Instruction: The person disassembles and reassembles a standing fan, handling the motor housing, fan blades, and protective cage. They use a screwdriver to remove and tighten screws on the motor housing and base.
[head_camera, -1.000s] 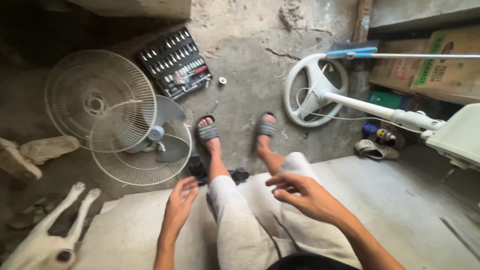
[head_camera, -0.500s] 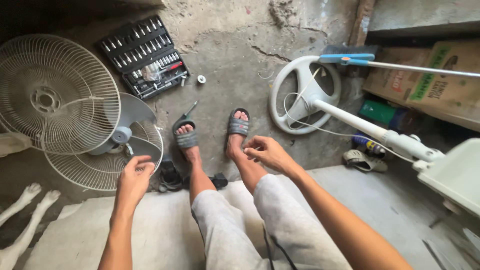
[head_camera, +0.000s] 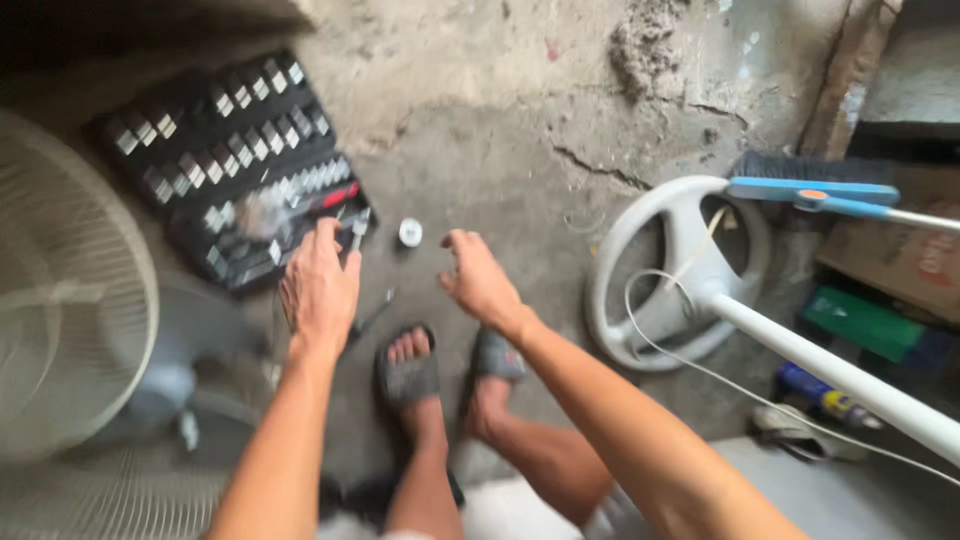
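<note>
Both hands out over the floor now; L hand (head_camera: 320, 285) has come fwd from the lap to the near edge of the socket set case (head_camera: 225, 165), fingers spread, nothing gripped, fingertips at or just above the case's lower right corner by a red-handled tool — blur, can't tell if touching. R hand (head_camera: 480, 280) also reached fwd, open, palm down, empty, hovering near the small white cap (head_camera: 410, 232) lying on the concrete just right of the case.

Change vs a sec ago: hands were back near the knees, view wider; camera has dipped and closed in, so person is leaning toward the tools. Reads as a reach into the socket set, not yet a pick.

Rest, big to small:
- concrete floor (head_camera: 520, 130), cracked, dusty.
- fan guard grille (head_camera: 60, 290) at left, partly out of frame, fan motor and blade below it, blurred.
- white fan base ring (head_camera: 640, 250) w/ pole (head_camera: 830, 370) running to lower right; thin white cord looped over it.
- blue-headed broom (head_camera: 810, 190) across top of base.
- cardboard box far right, green box and spray can beneath.
- grey sandals (head_camera: 408, 375), both feet, between the arms.
- small metal tool (head_camera: 375, 315) on floor beside L hand.
</note>
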